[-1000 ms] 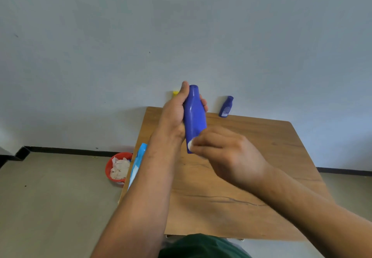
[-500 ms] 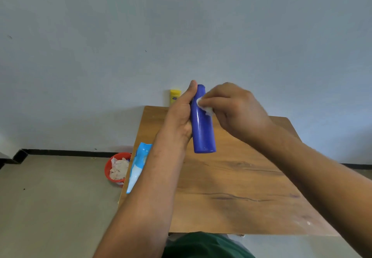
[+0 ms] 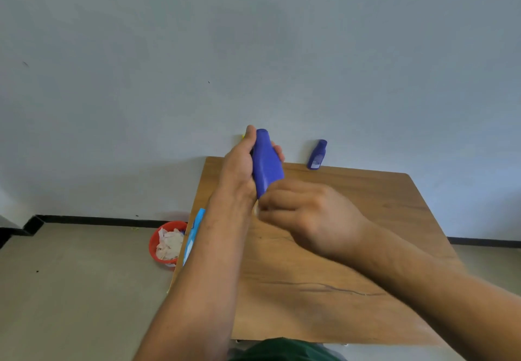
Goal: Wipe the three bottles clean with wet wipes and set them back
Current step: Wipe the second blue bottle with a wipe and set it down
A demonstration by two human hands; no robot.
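a wooden table (image 3: 352,262) stands against a pale wall. above it the left hand (image 3: 239,169) wraps round the big blue bottle (image 3: 266,163), held upright off the table. the right hand (image 3: 307,214) pinches a wet wipe (image 3: 256,209) against its lower end. the small blue bottle (image 3: 317,155) stands at the far edge. a yellow sliver (image 3: 243,136) behind the thumb is likely the third. this bottle seems mid-wipe and not yet set back; whether the others are wiped cannot be told.

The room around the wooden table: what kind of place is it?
Probably a plain indoor room: a wooden table against a bare grey wall, with a red bin on the floor.
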